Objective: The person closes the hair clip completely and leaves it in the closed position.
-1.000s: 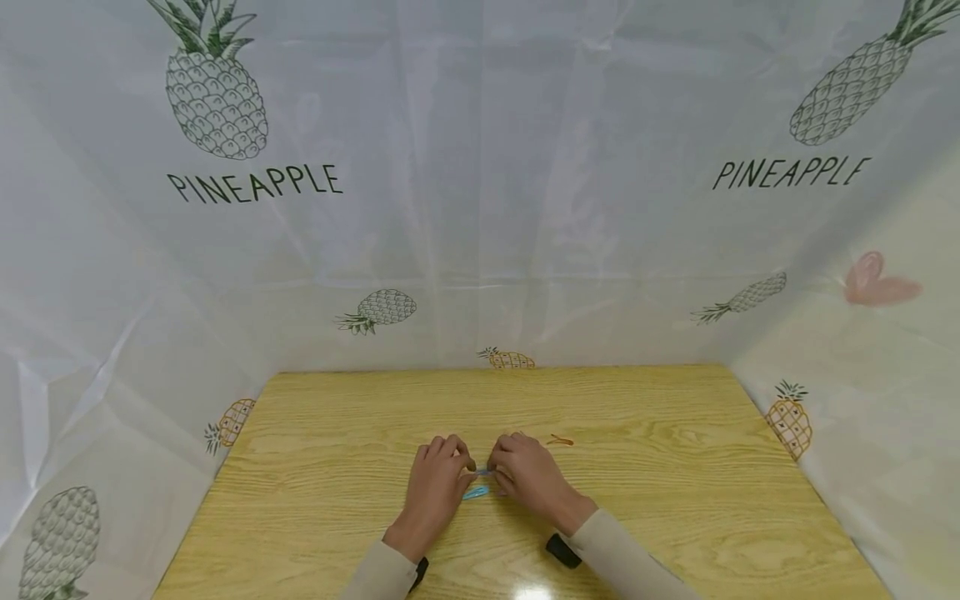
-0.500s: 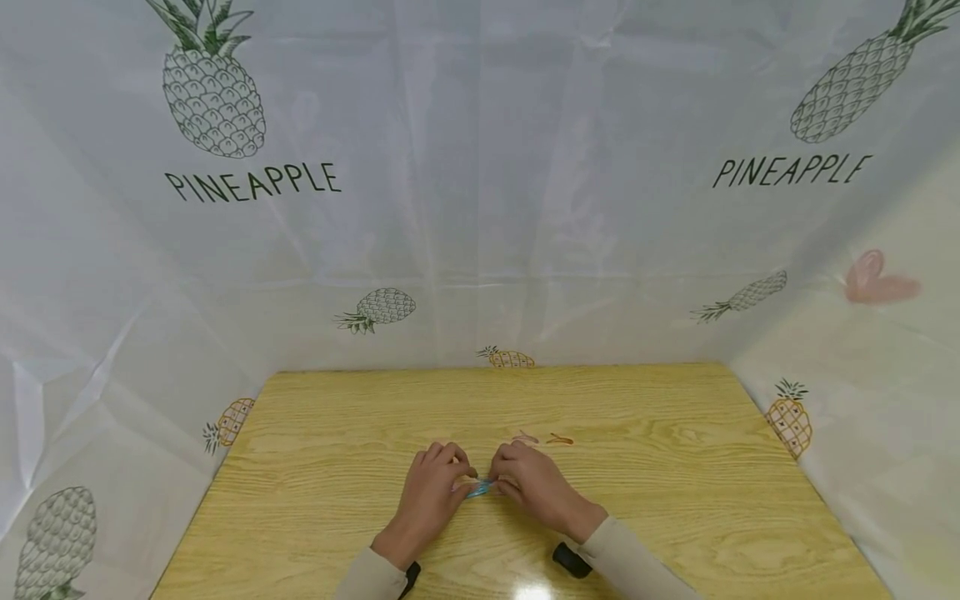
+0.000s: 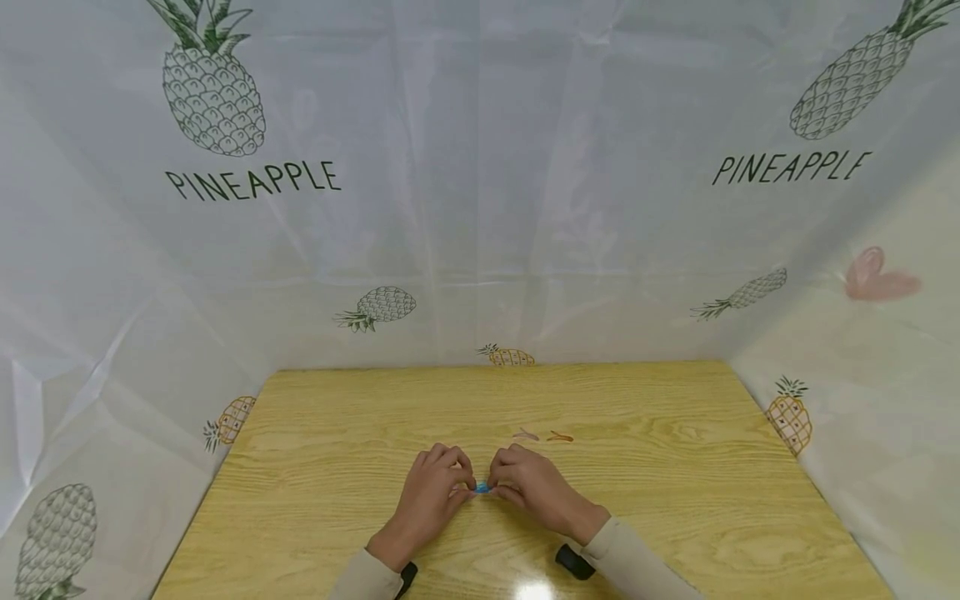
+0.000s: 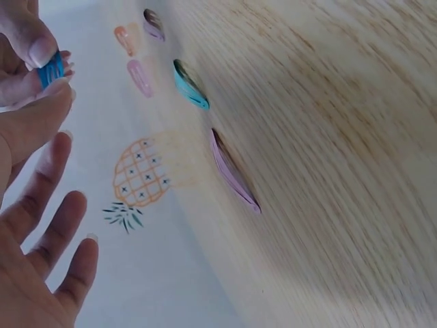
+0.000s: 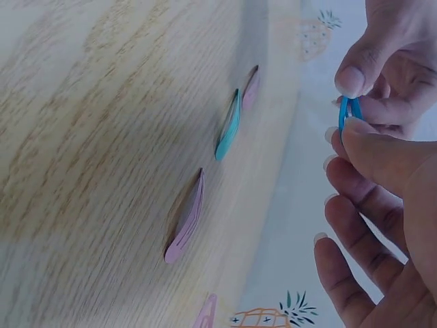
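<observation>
A small blue hair clip (image 3: 482, 488) is pinched at its ends between the two hands, above the tabletop. My left hand (image 3: 431, 492) grips one end with thumb and fingertip, its other fingers spread in the left wrist view. From the other side my right hand (image 3: 534, 487) pinches the clip (image 5: 349, 109) with thumb and index finger. In the left wrist view, a teal clip (image 4: 191, 85) and a purple clip (image 4: 232, 171) lie on the wood.
Beyond the hands on the wooden table (image 3: 675, 500) lie a pink clip (image 3: 527, 434) and an orange clip (image 3: 560, 436). Another purple clip (image 4: 153, 24) rests near the teal one. A pineapple-print sheet (image 3: 480, 208) encloses the table's back and sides.
The hands have shifted slightly toward the person. The blue clip, earlier lying just below the hands, is now pinched between them. The pink clip behind the right hand has come into view.
</observation>
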`<action>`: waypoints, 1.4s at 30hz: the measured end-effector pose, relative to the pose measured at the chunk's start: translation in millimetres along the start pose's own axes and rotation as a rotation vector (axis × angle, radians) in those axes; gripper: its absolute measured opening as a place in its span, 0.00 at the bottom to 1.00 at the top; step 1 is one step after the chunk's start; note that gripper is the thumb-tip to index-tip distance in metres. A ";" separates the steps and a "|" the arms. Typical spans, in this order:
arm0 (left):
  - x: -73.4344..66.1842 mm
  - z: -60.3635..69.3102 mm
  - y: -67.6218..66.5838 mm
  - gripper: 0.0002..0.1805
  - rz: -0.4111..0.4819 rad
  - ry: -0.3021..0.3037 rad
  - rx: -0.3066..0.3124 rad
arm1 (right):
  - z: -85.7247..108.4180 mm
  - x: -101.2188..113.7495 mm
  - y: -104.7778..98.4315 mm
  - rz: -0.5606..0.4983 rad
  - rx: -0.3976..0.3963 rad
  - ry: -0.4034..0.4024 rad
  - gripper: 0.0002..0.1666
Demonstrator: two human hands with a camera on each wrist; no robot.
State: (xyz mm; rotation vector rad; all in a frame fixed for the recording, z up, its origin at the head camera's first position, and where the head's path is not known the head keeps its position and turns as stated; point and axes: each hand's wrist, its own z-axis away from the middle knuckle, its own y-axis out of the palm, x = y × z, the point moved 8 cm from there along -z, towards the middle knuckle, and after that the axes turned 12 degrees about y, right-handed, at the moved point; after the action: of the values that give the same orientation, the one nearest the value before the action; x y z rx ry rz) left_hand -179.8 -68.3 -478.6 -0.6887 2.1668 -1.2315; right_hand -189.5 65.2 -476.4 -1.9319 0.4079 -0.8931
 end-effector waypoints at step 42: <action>-20.1 7.3 2.0 0.10 0.077 0.244 -0.029 | 12.9 10.9 0.6 -0.044 0.035 -0.205 0.04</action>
State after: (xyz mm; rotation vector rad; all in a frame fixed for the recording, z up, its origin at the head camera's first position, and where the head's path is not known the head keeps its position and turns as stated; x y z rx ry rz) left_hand -160.7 -58.4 -479.3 -0.4823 2.3886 -1.3033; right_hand -172.6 66.2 -476.2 -1.9836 0.2272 -0.7162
